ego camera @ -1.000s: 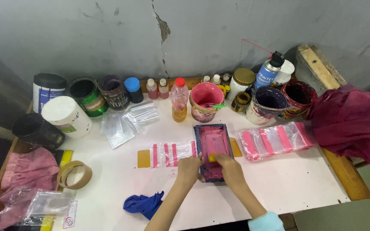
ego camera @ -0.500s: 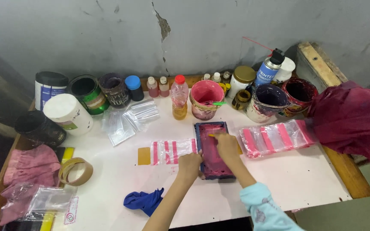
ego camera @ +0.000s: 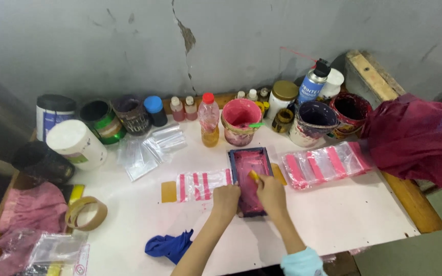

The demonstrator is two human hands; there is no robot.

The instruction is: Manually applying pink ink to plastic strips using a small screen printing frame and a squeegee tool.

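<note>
While the left hand presses down on the near-left corner of the small dark-framed screen, the right hand works on top of it; its fingers are curled shut around a small yellow-tipped scraper, which rests on the pink-inked mesh; the left fingers are bent over the frame's edge, gripping or bracing it, and how tight I cannot tell.

The frame lies directly under and just ahead of both sets of fingers; its long axis runs away from the person toward the wall, so the scraper sits about midway along it with inked mesh both beyond and nearer; the right hand is the one over the mesh, the left stays at the rim.

Just left of the left fingers lies a clear bag with pink stripes; to the right of the right fingers, slightly apart, a stack of similar striped bags; beyond the frame's far end stands a pink-stained pot; nearer than the left fingers, a blue cloth on the white desk.
</note>
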